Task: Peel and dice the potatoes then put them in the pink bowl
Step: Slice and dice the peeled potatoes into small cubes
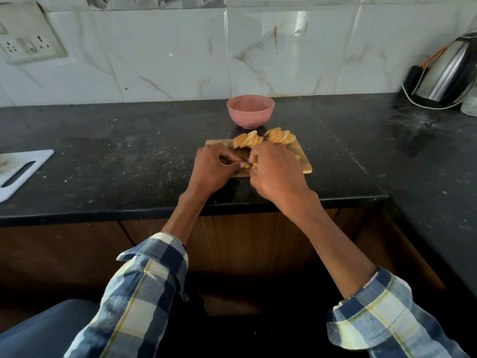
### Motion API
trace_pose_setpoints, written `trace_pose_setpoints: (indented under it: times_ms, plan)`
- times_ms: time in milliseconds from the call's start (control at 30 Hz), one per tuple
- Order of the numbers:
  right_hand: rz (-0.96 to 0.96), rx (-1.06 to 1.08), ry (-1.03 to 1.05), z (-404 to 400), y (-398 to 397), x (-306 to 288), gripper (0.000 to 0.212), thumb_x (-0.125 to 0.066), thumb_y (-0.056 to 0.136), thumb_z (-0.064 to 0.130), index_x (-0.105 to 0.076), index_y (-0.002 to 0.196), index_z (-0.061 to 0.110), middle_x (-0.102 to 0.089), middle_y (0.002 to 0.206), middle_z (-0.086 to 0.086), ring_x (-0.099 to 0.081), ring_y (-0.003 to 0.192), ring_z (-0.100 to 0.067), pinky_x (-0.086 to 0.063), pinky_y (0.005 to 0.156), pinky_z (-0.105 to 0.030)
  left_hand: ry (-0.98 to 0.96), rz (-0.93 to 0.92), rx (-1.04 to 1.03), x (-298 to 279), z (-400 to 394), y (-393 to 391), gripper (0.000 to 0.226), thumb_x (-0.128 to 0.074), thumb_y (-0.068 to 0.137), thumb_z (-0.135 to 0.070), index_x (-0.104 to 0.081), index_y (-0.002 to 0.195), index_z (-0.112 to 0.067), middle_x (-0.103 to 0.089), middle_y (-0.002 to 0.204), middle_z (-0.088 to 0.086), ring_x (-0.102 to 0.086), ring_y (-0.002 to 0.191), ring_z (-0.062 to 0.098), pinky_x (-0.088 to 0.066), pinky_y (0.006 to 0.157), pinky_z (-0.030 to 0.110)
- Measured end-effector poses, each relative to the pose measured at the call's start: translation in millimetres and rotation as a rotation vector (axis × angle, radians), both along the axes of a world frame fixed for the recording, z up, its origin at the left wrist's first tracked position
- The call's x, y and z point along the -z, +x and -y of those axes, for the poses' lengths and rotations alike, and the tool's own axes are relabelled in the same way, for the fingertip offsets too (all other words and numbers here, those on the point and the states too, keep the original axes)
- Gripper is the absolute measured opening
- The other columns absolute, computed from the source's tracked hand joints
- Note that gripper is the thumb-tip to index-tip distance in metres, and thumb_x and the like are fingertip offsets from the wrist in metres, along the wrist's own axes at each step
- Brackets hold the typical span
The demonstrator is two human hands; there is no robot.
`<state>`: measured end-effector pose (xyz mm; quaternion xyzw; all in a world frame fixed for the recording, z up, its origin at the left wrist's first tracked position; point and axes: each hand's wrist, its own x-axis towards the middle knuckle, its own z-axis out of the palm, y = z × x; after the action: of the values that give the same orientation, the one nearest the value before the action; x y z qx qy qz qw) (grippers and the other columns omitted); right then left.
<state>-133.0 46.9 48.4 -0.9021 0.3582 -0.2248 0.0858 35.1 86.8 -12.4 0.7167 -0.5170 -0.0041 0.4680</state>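
My left hand point(214, 166) curls down on a potato piece on the board point(304, 161), pinching it near the blade; my right hand point(276, 171) grips the knife point(254, 164) (only a yellow bit shows). Sliced potatoes point(263, 139) sit at the board's far edge, just before the pink bowl point(250, 111). Peeled flesh looks firm but probably slick, so I'd hold pieces flat-side down, fingertips tucked.

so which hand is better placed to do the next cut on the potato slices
Right, probably. The right hand already grips the knife over the wooden board, while the left hand pinches a piece near the blade. The potato slices lie just beyond both hands.
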Motion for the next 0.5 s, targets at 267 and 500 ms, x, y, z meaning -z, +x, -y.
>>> trace_pose_setpoints:
  times_ms: [267, 500]
  plan:
    - [-0.006, 0.011, 0.004, -9.6, -31.2, -5.0, 0.022, -0.074, 0.093, 0.021, -0.072, 0.115, 0.02, -0.069, 0.108, -0.002, -0.065, 0.095, -0.017, -0.059, 0.082, -0.037, 0.022, -0.022, -0.017, 2.4, 1.8, 3.2, 0.004, -0.086, 0.085, -0.023, -0.082, 0.086, -0.022, -0.075, 0.084, -0.014, -0.07, 0.081, 0.004, -0.059, 0.085, 0.029]
    - [0.155, 0.065, 0.033, -3.5, -42.7, 8.4, 0.02, -0.072, 0.095, 0.025, -0.069, 0.115, 0.026, -0.055, 0.098, 0.011, -0.052, 0.088, -0.006, -0.047, 0.07, -0.026, 0.095, 0.049, 0.063, 1.8, 4.8, 9.9, 0.025, -0.078, 0.092, -0.018, -0.078, 0.114, -0.029, -0.073, 0.111, -0.016, -0.065, 0.097, -0.001, -0.051, 0.089, 0.02]
